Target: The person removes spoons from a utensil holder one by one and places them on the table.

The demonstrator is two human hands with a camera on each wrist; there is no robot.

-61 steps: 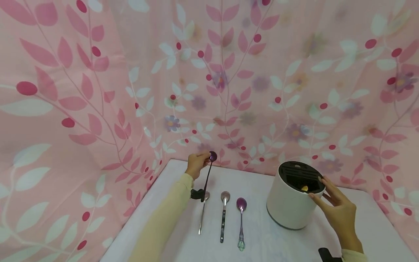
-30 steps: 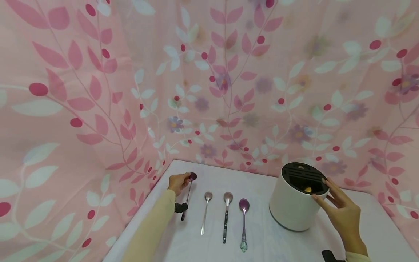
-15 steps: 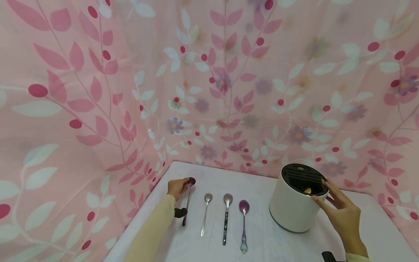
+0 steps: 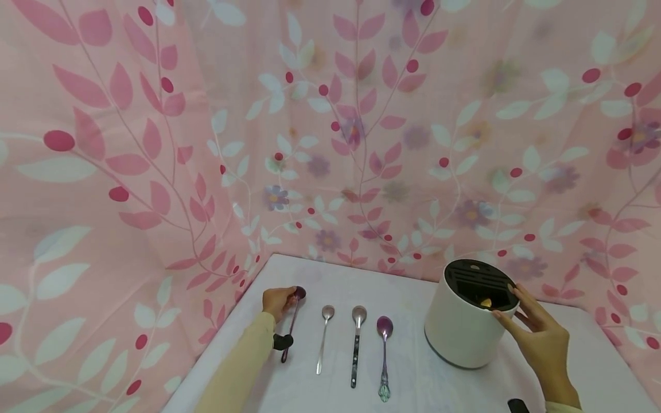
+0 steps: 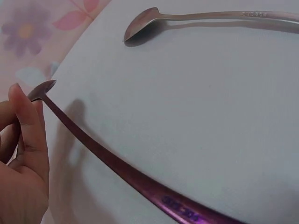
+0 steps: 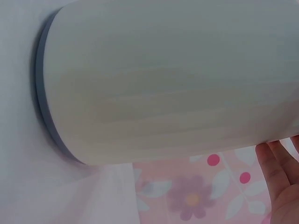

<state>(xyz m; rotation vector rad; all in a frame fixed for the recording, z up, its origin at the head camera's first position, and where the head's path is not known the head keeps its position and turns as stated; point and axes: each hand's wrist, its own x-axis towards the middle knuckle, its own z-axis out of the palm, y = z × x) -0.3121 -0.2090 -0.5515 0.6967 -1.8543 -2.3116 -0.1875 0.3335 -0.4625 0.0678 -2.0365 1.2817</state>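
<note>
Four spoons lie near the table's [image 4: 330, 396] left edge. The left hand [image 4: 277, 302] pinches the leftmost, dark purple spoon [image 4: 291, 328] at its bowl; thin, stiff, probably slippery metal. The right hand [image 4: 537, 338] rests straight-fingered on the white holder [image 4: 459, 335].

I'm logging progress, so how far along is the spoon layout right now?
Three spoons already lie side by side on the white table. The left hand pinches the bowl of a fourth, dark purple spoon, its handle low beside them. The right hand steadies the white holder, where something yellow remains.
</note>
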